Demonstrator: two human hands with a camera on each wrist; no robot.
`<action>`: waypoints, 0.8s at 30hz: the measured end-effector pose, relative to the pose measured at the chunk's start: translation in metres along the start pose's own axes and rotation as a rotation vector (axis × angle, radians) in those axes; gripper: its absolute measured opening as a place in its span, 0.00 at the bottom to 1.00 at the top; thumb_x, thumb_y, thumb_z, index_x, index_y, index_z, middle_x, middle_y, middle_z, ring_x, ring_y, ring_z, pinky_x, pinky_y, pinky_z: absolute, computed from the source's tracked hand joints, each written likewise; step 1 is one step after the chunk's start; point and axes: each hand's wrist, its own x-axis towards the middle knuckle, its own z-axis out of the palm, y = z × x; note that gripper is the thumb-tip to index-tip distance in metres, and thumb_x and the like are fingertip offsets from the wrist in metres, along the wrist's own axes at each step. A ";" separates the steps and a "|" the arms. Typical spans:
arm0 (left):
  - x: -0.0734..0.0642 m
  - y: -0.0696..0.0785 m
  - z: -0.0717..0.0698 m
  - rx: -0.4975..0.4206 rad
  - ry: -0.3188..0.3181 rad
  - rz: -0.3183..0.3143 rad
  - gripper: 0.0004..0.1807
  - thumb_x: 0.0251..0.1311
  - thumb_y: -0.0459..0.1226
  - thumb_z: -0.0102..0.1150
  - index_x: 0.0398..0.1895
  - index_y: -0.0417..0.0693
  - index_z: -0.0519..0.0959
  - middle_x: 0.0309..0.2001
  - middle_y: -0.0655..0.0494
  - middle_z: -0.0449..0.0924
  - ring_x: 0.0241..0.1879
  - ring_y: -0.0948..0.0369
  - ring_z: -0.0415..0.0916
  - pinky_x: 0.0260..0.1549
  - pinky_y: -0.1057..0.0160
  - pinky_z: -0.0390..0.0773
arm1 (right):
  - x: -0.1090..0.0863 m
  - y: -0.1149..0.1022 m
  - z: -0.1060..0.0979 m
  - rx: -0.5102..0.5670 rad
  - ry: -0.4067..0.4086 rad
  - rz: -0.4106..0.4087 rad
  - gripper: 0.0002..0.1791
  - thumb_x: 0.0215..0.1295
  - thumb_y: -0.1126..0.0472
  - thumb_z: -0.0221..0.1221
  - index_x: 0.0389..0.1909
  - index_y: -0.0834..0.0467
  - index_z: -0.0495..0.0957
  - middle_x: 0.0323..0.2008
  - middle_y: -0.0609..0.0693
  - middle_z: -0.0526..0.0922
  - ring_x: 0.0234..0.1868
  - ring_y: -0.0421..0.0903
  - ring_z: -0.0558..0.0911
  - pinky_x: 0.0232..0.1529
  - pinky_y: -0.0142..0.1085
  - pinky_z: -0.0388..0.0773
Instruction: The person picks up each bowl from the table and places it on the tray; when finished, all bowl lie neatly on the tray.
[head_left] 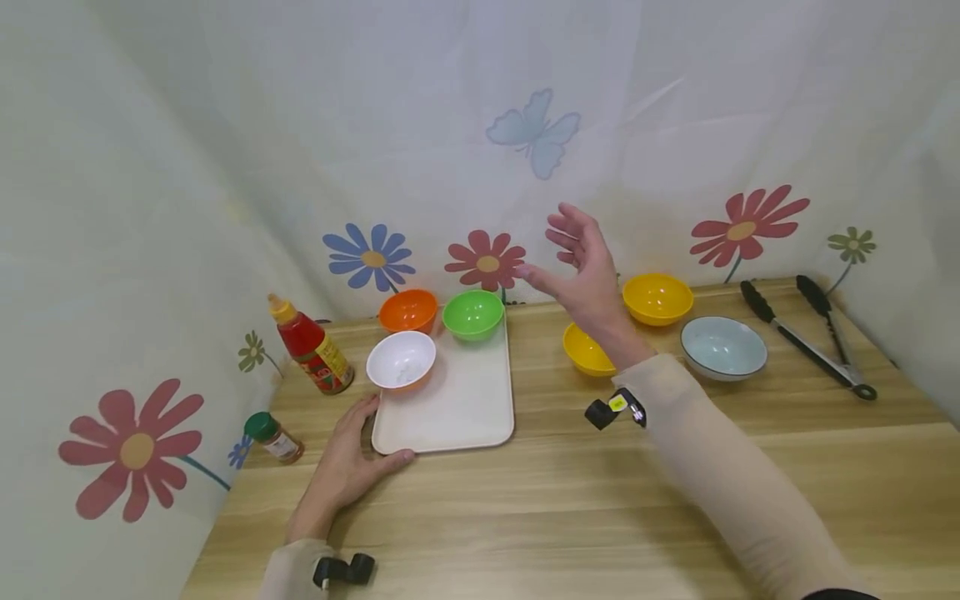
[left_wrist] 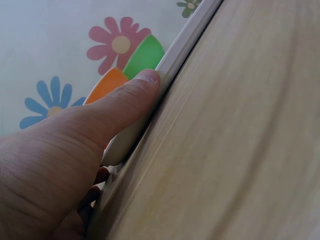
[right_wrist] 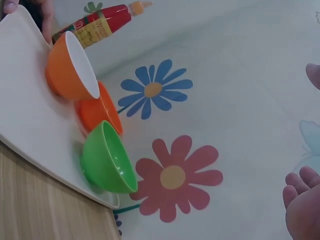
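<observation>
My left hand (head_left: 345, 467) grips the near left corner of a white tray (head_left: 465, 417), thumb on its front rim and fingers along its left side. In the left wrist view the thumb (left_wrist: 130, 100) presses that rim. On the tray stand a white-lined orange bowl (head_left: 401, 360), an orange bowl (head_left: 408, 311) behind it and a green bowl (head_left: 473, 315) at the far right corner. My right hand (head_left: 588, 279) is raised above the table with fingers loosely bent and thumb apart, holding nothing. Its forearm partly hides a yellow bowl (head_left: 587, 352).
Another yellow bowl (head_left: 657, 298) and a pale blue bowl (head_left: 723, 348) with a dark rim stand on the right. Black-tipped tongs (head_left: 813, 350) lie beyond them. A red sauce bottle (head_left: 311, 350) and a green-capped spice jar (head_left: 276, 438) stand left of the tray. Printed curtains hang behind.
</observation>
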 end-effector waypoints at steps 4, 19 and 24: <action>0.000 0.000 0.000 -0.006 0.005 0.009 0.68 0.56 0.69 0.80 0.89 0.42 0.58 0.89 0.36 0.52 0.87 0.35 0.49 0.84 0.28 0.53 | -0.001 0.000 -0.023 -0.014 0.046 -0.010 0.48 0.69 0.60 0.77 0.85 0.50 0.63 0.78 0.51 0.75 0.79 0.50 0.74 0.81 0.52 0.72; 0.000 -0.002 -0.001 -0.005 0.008 0.007 0.68 0.56 0.70 0.79 0.89 0.43 0.58 0.89 0.36 0.53 0.87 0.35 0.50 0.84 0.27 0.53 | -0.026 0.017 -0.081 -0.092 0.094 0.095 0.48 0.71 0.57 0.77 0.86 0.48 0.62 0.80 0.52 0.73 0.81 0.51 0.72 0.82 0.47 0.70; 0.000 -0.002 -0.001 -0.010 0.010 0.011 0.68 0.55 0.70 0.79 0.89 0.43 0.58 0.89 0.36 0.53 0.87 0.35 0.50 0.84 0.27 0.53 | -0.047 0.035 -0.089 -0.122 0.063 0.178 0.50 0.72 0.56 0.76 0.88 0.49 0.59 0.82 0.54 0.71 0.83 0.53 0.70 0.85 0.51 0.66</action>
